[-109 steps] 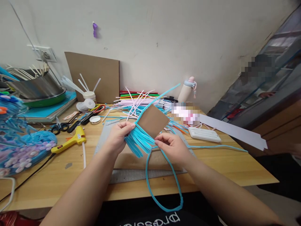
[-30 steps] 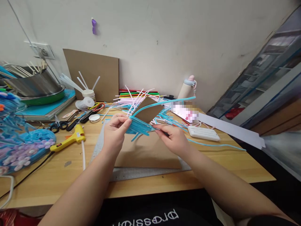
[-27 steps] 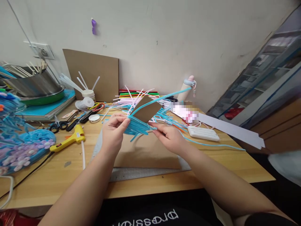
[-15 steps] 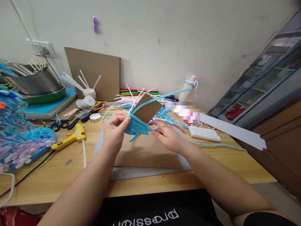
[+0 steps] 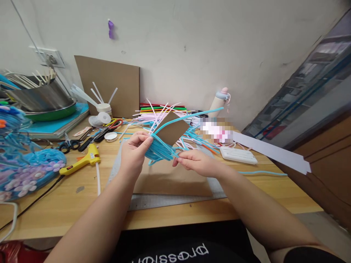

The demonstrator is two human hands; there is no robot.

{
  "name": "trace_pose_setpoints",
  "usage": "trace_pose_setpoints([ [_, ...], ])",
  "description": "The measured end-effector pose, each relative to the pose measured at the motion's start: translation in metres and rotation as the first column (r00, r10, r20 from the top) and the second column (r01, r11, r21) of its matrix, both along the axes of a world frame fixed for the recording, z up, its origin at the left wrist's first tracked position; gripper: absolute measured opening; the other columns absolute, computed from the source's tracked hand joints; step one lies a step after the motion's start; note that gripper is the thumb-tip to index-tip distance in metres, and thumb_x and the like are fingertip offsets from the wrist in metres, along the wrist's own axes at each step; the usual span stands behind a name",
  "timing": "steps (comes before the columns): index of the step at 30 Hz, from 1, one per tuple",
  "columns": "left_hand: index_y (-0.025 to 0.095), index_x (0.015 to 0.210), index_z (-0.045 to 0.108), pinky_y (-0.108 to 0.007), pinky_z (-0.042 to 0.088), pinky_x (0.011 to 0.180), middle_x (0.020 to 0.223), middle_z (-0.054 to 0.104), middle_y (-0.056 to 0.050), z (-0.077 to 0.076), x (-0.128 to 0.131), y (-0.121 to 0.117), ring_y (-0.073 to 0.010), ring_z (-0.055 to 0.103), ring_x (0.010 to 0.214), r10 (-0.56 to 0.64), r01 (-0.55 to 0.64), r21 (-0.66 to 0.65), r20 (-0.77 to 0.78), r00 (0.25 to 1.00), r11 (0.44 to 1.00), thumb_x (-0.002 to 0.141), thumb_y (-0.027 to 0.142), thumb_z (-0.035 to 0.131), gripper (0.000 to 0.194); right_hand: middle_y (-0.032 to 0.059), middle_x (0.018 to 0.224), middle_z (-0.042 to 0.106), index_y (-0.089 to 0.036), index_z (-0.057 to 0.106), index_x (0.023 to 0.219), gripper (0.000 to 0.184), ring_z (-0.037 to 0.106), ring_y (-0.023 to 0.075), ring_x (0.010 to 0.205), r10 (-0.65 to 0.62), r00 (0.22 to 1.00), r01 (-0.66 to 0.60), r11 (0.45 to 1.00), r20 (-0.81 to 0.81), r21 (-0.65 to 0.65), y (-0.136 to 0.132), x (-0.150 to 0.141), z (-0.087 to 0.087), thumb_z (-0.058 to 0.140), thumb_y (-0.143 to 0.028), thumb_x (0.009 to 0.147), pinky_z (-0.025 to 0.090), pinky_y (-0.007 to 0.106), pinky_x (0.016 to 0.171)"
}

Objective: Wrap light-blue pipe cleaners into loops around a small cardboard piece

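A small square of cardboard [image 5: 171, 128] is held up over the table, its lower part wrapped in light-blue pipe cleaners [image 5: 160, 150]. My left hand [image 5: 135, 149] is closed on its left side, thumb pressing the blue strands. From that thumb one loose strand sweeps up to the right across the cardboard. At the lower right edge of the wrapping, my right hand [image 5: 197, 162] pinches a blue pipe cleaner between thumb and fingers. Below both hands lies a larger cardboard sheet [image 5: 172, 182] on a grey cutting mat [image 5: 175, 201].
To the left are a yellow glue gun [image 5: 82, 160], scissors [image 5: 68, 144] and a blue craft piece with lilac flowers [image 5: 33, 175]. Loose pipe cleaners [image 5: 204, 140] lie behind my hands. A white power strip [image 5: 238, 156] and a bottle [image 5: 219, 102] are at the right.
My right hand has moved slightly down and its fingers have closed more. The wrapped cardboard has tilted a little, and the loose strand's tip has dropped slightly.
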State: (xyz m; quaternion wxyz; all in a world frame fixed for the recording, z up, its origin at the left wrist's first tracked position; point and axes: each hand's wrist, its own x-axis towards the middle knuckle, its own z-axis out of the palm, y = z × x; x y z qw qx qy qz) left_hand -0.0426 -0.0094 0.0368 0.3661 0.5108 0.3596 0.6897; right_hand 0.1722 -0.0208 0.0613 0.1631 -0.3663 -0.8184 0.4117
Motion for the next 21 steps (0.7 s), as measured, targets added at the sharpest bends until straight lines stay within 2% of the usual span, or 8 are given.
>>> trace_pose_setpoints([
  [4,0.017,0.06,0.063,-0.026,0.042,0.071,0.081,0.056,-0.001,0.0,-0.001,0.001,-0.0137,0.054,0.079,-0.054,0.056,-0.03,0.071,0.996,0.998,0.066,0.023,0.069,0.01,-0.0042,0.057,0.038,-0.018,0.06,0.097,0.03,0.038,0.0093,0.054,-0.05,0.993,0.042,0.996,-0.111,-0.075,-0.001,0.008,0.005,0.037,-0.036,0.089,0.033,0.022,0.054],
  [9,0.016,0.056,0.059,-0.022,0.04,0.061,0.075,0.056,0.001,-0.001,0.0,0.004,-0.0103,0.051,0.067,-0.122,0.149,-0.138,0.184,0.975,0.979,0.063,0.024,0.07,0.016,-0.0016,0.076,0.047,-0.019,0.053,0.098,0.021,0.036,0.0063,0.05,-0.166,0.954,0.146,0.985,-0.249,-0.095,0.004,0.006,-0.005,0.042,-0.033,0.086,0.033,0.021,0.049],
  [11,0.015,0.055,0.058,-0.02,0.038,0.058,0.072,0.056,0.001,-0.002,0.0,0.005,-0.0084,0.049,0.062,-0.141,0.18,-0.172,0.219,0.966,0.969,0.062,0.024,0.071,0.018,-0.0017,0.076,0.046,-0.02,0.053,0.095,0.018,0.035,0.0061,0.05,-0.184,0.95,0.161,0.981,-0.251,-0.109,0.005,0.003,-0.008,0.043,-0.032,0.086,0.032,0.021,0.048],
  [15,0.014,0.056,0.058,-0.019,0.034,0.052,0.061,0.054,0.003,-0.002,-0.002,0.007,-0.0059,0.044,0.052,-0.186,0.255,-0.246,0.271,0.944,0.935,0.061,0.026,0.071,0.019,-0.0049,0.064,0.039,-0.02,0.052,0.092,0.016,0.032,0.0065,0.048,-0.182,0.956,0.152,0.978,-0.232,-0.142,0.005,-0.001,-0.009,0.043,-0.031,0.086,0.028,0.02,0.046],
  [19,0.014,0.061,0.059,-0.019,0.033,0.049,0.056,0.053,0.004,-0.003,-0.004,0.007,-0.0068,0.045,0.05,-0.229,0.3,-0.309,0.246,0.942,0.902,0.063,0.028,0.07,0.019,-0.0061,0.059,0.035,-0.019,0.052,0.092,0.016,0.033,0.0075,0.049,-0.164,0.967,0.136,0.98,-0.197,-0.147,0.004,0.0,-0.007,0.044,-0.032,0.085,0.028,0.02,0.046],
  [21,0.014,0.061,0.058,-0.019,0.032,0.048,0.053,0.051,0.004,-0.003,-0.006,0.007,-0.0061,0.043,0.048,-0.265,0.327,-0.321,0.222,0.938,0.889,0.065,0.028,0.069,0.018,-0.0056,0.059,0.037,-0.019,0.053,0.09,0.016,0.036,0.0078,0.05,-0.146,0.977,0.131,0.986,-0.155,-0.101,0.004,0.002,-0.007,0.043,-0.031,0.086,0.03,0.02,0.048],
])
